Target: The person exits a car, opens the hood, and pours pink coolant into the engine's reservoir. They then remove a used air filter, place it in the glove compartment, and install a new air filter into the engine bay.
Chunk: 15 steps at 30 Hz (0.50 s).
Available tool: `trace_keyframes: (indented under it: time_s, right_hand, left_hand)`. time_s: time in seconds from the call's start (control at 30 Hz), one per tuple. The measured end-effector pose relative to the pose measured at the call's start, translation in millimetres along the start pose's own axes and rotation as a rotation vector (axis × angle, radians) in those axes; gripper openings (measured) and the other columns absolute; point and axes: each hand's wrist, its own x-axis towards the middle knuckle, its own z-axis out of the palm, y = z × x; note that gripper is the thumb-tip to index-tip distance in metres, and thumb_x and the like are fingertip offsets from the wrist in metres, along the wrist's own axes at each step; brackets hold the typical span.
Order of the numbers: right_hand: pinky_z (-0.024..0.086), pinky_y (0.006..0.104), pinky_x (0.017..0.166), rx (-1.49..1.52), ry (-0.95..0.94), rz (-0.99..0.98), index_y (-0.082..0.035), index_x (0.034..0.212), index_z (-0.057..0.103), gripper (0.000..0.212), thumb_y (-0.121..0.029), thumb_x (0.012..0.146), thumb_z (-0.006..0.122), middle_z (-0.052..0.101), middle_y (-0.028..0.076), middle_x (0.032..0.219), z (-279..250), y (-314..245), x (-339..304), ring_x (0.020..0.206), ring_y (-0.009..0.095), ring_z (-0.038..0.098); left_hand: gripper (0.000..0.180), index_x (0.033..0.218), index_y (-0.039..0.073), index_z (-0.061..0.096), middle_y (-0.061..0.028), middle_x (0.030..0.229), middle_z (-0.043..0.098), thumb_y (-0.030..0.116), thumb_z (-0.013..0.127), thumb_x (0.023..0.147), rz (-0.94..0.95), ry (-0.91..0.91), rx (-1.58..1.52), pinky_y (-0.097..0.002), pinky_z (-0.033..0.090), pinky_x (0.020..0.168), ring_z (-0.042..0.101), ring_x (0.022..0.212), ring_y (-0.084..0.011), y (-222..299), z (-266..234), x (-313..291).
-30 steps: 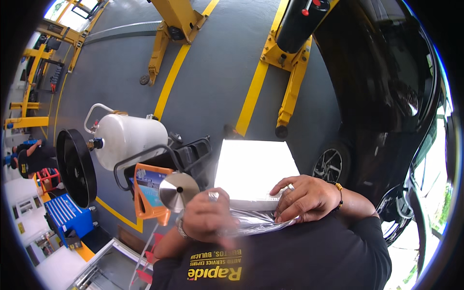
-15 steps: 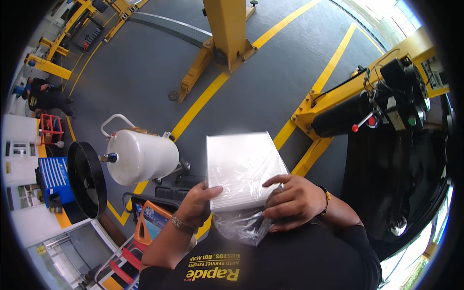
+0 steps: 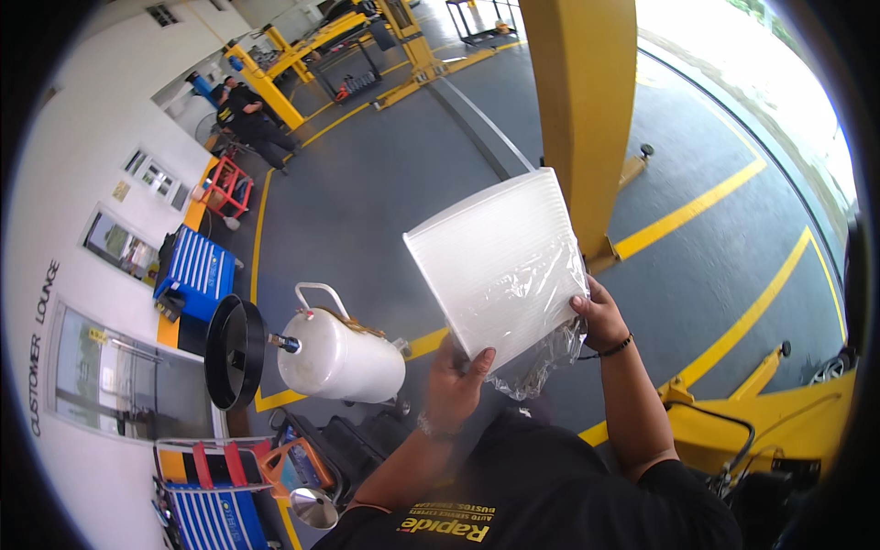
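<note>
A white pleated cabin air filter [image 3: 500,261], flat and nearly square, is held up in front of me, tilted. Clear plastic wrap [image 3: 541,362] covers part of it and hangs crumpled off its near edge. My left hand [image 3: 456,380] grips the near left corner, thumb on the face and the other fingers mostly hidden behind. At the right edge my right hand [image 3: 600,316] is closed on the filter and its wrap, thumb on top.
To the left stands a white oil drain tank [image 3: 344,357] with a black round pan [image 3: 236,353]. Blue tool cabinets [image 3: 202,270] line the wall. A yellow lift post [image 3: 582,110] rises ahead; another yellow lift part [image 3: 779,422] is at right. Two people [image 3: 247,119] stand far left.
The filter has been raised away from my body and tilted. My right hand has moved from its near face to its right edge. My view has swung left and up.
</note>
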Motion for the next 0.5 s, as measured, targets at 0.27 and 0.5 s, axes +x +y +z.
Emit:
trace_keyframes:
  time_s: [0.27,0.5]
  right_hand:
    - [0.043,0.0435,0.107,0.106,0.174,-0.266,0.001,0.144,0.039,0.066,-0.006,0.087,0.071,0.056,0.014,0.135,-115.1,-106.4,33.3,0.127,0.028,0.055]
    - [0.05,0.0375,0.095,0.256,0.544,-0.482,-0.001,0.13,0.05,0.046,-0.01,0.089,0.07,0.063,0.012,0.115,-250.6,-215.6,-28.2,0.109,0.022,0.062]
  left_hand:
    - [0.047,0.136,-0.002,0.048,-0.0098,0.125,0.061,0.022,0.064,0.098,-0.163,-0.202,-0.255,-0.0343,0.053,0.087,0.056,0.115,-0.0178,-55.2,149.7,175.3]
    - [0.044,0.136,0.006,0.047,-0.0112,0.13,0.059,0.007,0.063,0.095,-0.299,-0.79,-0.491,-0.0409,0.051,0.099,0.06,0.115,-0.0255,-88.8,372.7,309.5]
